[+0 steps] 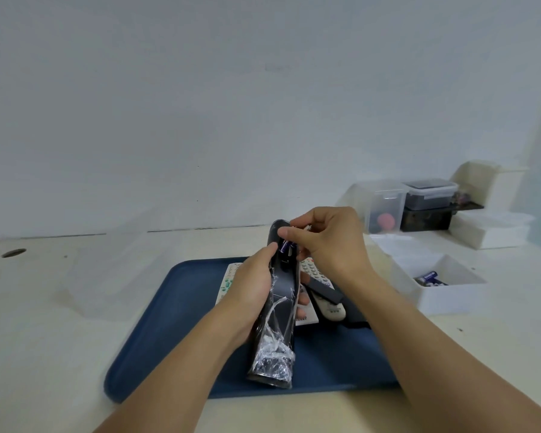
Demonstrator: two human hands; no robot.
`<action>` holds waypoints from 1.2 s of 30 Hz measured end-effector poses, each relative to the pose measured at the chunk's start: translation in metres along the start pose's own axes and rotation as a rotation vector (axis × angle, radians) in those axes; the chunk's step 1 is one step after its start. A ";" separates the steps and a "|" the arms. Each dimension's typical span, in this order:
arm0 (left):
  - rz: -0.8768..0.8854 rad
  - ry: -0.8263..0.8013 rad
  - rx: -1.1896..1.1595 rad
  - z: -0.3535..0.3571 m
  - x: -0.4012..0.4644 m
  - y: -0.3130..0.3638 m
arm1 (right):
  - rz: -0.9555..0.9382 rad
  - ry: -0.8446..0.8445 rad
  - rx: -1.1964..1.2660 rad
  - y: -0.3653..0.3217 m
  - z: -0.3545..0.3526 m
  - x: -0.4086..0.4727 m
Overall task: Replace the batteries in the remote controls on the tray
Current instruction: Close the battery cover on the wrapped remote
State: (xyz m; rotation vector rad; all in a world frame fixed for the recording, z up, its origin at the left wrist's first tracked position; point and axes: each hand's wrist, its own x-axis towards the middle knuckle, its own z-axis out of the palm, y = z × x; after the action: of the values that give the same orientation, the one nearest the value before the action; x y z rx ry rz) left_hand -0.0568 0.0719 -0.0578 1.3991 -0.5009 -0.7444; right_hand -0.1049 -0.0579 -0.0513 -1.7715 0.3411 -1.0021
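A black remote (280,295) is held up over the blue tray (175,310) by the left hand (253,285), whose fingers are curled round its side. Clear wrap (274,354) is stuck on its lower end. Its back is open near the top, and a purple battery (285,246) is seen there. The battery is pinched by the fingers (286,234) of the right hand (328,242). More remotes, white ones (330,309) and a dark one, are laid on the tray behind the hands. More batteries (430,278) are kept in a white box (444,295) on the tabletop (44,323), to the right of the tray. Other boxes (430,193) are stacked further back.
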 end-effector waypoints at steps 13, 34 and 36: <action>-0.001 -0.009 -0.217 0.001 -0.001 0.004 | -0.372 0.046 -0.197 -0.007 0.012 -0.014; 0.292 0.075 0.009 -0.005 0.013 -0.003 | 0.439 -0.248 0.336 -0.022 -0.005 -0.009; 0.303 0.039 0.042 -0.005 0.012 -0.004 | 0.461 -0.247 0.330 -0.022 -0.008 -0.008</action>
State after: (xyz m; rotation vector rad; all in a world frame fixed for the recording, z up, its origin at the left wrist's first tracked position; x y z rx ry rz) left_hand -0.0461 0.0668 -0.0635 1.3352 -0.6834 -0.4635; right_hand -0.1201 -0.0483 -0.0344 -1.4074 0.3801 -0.4728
